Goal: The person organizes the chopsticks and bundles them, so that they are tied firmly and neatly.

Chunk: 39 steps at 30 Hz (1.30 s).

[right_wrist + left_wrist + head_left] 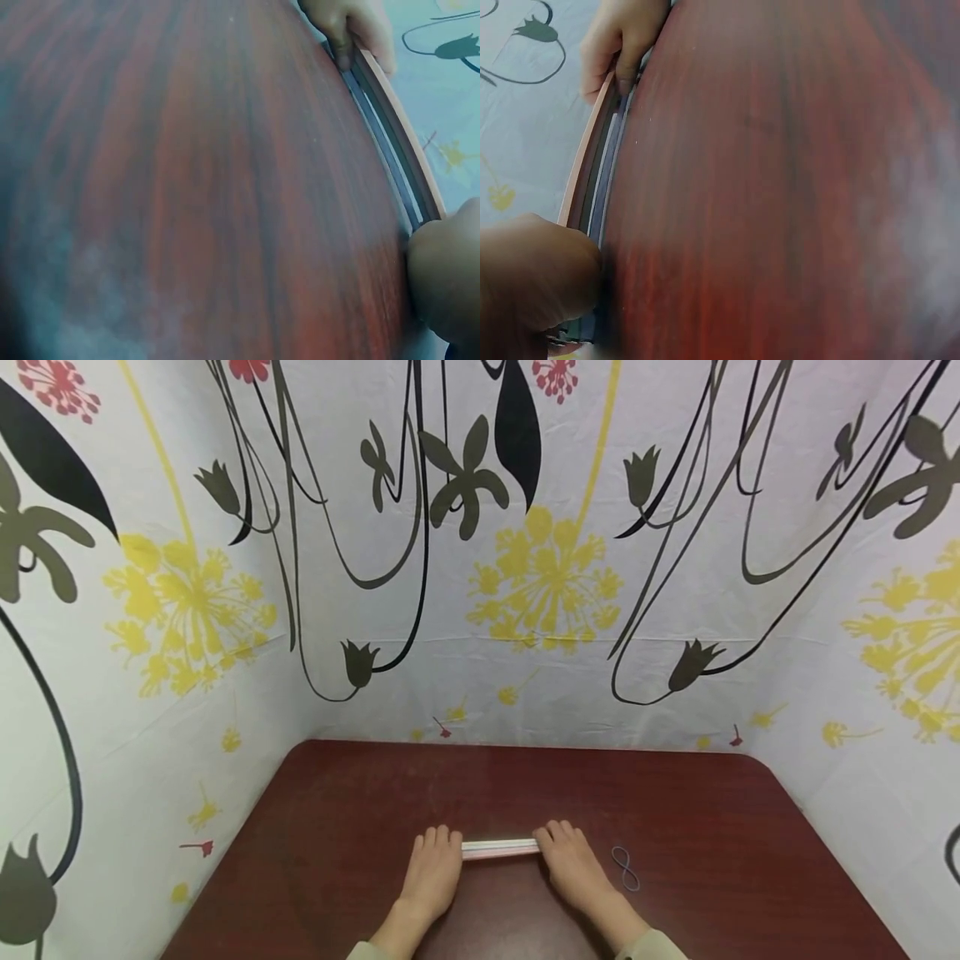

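Note:
A bundle of long, thin, straight strips (500, 849), pale from above, lies crosswise between my two hands. Its edges show orange, dark and grey strips (396, 142) side by side in the right wrist view. My left hand (437, 872) grips the left end, fingers over the far side and thumb on the near side. The right hand (573, 864) holds the opposite end in the same way. Both ends are mostly hidden under the hands. To the right of my right hand, a thin grey loop (626, 868), like a rubber band twisted into a figure eight, rests on the table.
The dark red-brown wooden table (360, 785) has rounded far corners. White cloth (450, 610) printed with flowers and stems hangs behind it and along both sides.

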Available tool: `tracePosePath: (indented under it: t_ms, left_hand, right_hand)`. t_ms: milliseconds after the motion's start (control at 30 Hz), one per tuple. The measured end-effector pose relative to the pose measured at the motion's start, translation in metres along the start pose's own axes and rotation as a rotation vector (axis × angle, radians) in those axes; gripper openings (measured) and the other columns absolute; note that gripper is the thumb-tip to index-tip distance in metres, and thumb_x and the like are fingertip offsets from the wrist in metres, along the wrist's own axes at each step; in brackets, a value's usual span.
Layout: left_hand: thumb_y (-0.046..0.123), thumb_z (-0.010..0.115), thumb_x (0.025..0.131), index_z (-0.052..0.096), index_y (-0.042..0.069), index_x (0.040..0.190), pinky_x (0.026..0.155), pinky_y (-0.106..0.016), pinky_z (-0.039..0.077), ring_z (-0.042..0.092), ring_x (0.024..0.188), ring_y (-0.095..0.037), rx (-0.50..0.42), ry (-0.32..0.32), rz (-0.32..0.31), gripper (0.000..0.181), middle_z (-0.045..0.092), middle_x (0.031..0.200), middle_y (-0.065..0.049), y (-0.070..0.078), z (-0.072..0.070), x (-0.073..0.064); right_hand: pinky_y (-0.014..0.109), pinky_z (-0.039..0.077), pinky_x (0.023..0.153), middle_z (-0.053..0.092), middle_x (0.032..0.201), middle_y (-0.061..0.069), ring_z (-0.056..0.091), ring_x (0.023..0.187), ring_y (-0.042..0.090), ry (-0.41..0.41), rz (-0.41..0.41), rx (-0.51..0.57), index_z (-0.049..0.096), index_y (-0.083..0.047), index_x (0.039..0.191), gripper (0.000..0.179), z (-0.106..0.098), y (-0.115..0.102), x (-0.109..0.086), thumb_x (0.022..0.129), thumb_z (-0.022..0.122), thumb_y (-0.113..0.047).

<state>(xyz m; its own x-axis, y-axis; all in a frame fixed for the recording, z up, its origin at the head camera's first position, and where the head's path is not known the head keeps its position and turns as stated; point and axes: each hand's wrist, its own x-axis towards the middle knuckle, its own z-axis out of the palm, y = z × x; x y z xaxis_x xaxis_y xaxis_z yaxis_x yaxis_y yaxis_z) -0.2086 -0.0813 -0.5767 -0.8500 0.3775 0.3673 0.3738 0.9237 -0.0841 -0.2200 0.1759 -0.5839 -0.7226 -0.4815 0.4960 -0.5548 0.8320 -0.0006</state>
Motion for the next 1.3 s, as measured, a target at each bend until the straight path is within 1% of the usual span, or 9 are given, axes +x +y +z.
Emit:
tracePosePath:
  t_ms: [200, 400, 633, 733, 833, 967, 1100, 1233, 1300]
  left_hand:
    - [0.005, 0.072, 0.085, 0.058, 0.006, 0.093, 0.07, -0.037, 0.045, 0.051, 0.079, -0.025, 0.005, -0.015, 0.034, 0.017, 0.051, 0.085, -0.008, -0.002, -0.007, 0.0]
    - [0.003, 0.078, 0.079, 0.059, 0.007, 0.097, 0.069, -0.034, 0.04, 0.05, 0.079, -0.021, -0.034, -0.029, 0.08, 0.027, 0.052, 0.085, -0.004, -0.009, -0.015, 0.0]
    - [0.009, 0.073, 0.088, 0.059, 0.009, 0.1, 0.069, -0.033, 0.042, 0.048, 0.075, -0.018, -0.086, -0.112, 0.129, 0.018, 0.055, 0.086, -0.003, -0.02, -0.016, 0.0]
    - [0.014, 0.072, 0.091, 0.059, 0.01, 0.102, 0.078, -0.038, 0.049, 0.056, 0.083, -0.021, -0.14, -0.162, 0.139, 0.018, 0.06, 0.094, -0.003, -0.024, -0.016, 0.0]
    - [0.027, 0.069, 0.093, 0.058, 0.013, 0.101, 0.081, -0.04, 0.05, 0.058, 0.085, -0.021, -0.179, -0.174, 0.144, 0.02, 0.062, 0.094, 0.0, -0.027, -0.015, 0.0]
    - [0.051, 0.073, 0.085, 0.059, 0.015, 0.085, 0.059, -0.033, 0.047, 0.058, 0.064, -0.016, -0.129, -0.041, 0.133, 0.038, 0.06, 0.072, 0.004, -0.028, -0.014, 0.002]
    - [0.042, 0.086, 0.072, 0.054, 0.018, 0.064, 0.041, -0.032, 0.038, 0.051, 0.044, -0.015, -0.081, 0.103, 0.041, 0.041, 0.053, 0.052, 0.005, -0.027, -0.017, 0.003]
    - [0.025, 0.083, 0.062, 0.043, 0.02, 0.056, 0.038, -0.032, 0.03, 0.036, 0.039, -0.012, -0.092, 0.181, -0.013, 0.04, 0.042, 0.046, 0.007, -0.026, -0.025, 0.004]
    - [0.024, 0.081, 0.065, 0.041, 0.02, 0.055, 0.037, -0.031, 0.029, 0.032, 0.039, -0.012, -0.103, 0.219, -0.019, 0.042, 0.04, 0.045, 0.007, -0.024, -0.03, 0.006]
  right_hand:
    - [0.031, 0.038, 0.065, 0.054, 0.092, 0.002, 0.051, 0.079, 0.017, 0.002, -0.03, 0.011, 0.062, -0.009, 0.101, 0.035, 0.002, 0.003, -0.003, 0.072, 0.062, 0.01]
    - [0.03, 0.039, 0.067, 0.056, 0.089, -0.003, 0.05, 0.08, 0.015, -0.037, -0.065, 0.035, 0.058, -0.012, 0.101, 0.031, 0.001, 0.008, -0.001, 0.076, 0.06, 0.006]
    - [0.031, 0.044, 0.065, 0.051, 0.084, -0.006, 0.05, 0.075, 0.013, -0.047, -0.119, 0.099, 0.054, -0.012, 0.1, 0.012, -0.006, 0.007, 0.002, 0.093, 0.064, -0.009]
    - [0.03, 0.046, 0.063, 0.052, 0.082, -0.006, 0.054, 0.073, 0.013, -0.045, -0.123, 0.108, 0.054, -0.013, 0.098, 0.018, -0.005, 0.008, 0.002, 0.093, 0.069, -0.021]
    - [0.028, 0.046, 0.06, 0.054, 0.08, -0.006, 0.056, 0.071, 0.013, -0.036, -0.127, 0.101, 0.055, -0.013, 0.096, 0.02, -0.007, 0.009, 0.003, 0.092, 0.071, -0.024]
    - [0.029, 0.049, 0.061, 0.057, 0.082, -0.006, 0.06, 0.074, 0.013, -0.02, -0.137, 0.118, 0.057, -0.014, 0.096, 0.02, -0.017, 0.007, 0.009, 0.092, 0.071, -0.027]
    - [0.029, 0.052, 0.065, 0.063, 0.085, -0.009, 0.063, 0.076, 0.008, 0.059, -0.118, 0.243, 0.065, -0.015, 0.095, 0.019, -0.029, 0.002, 0.02, 0.092, 0.072, -0.033]
    - [0.027, 0.055, 0.067, 0.071, 0.085, -0.007, 0.066, 0.075, 0.006, 0.225, 0.024, 0.488, 0.072, -0.015, 0.091, 0.005, -0.04, -0.003, 0.033, 0.095, 0.069, -0.016]
    - [0.027, 0.055, 0.066, 0.074, 0.085, -0.003, 0.069, 0.075, 0.009, 0.281, 0.125, 0.638, 0.072, -0.014, 0.09, 0.016, -0.046, -0.006, 0.038, 0.098, 0.061, -0.007]
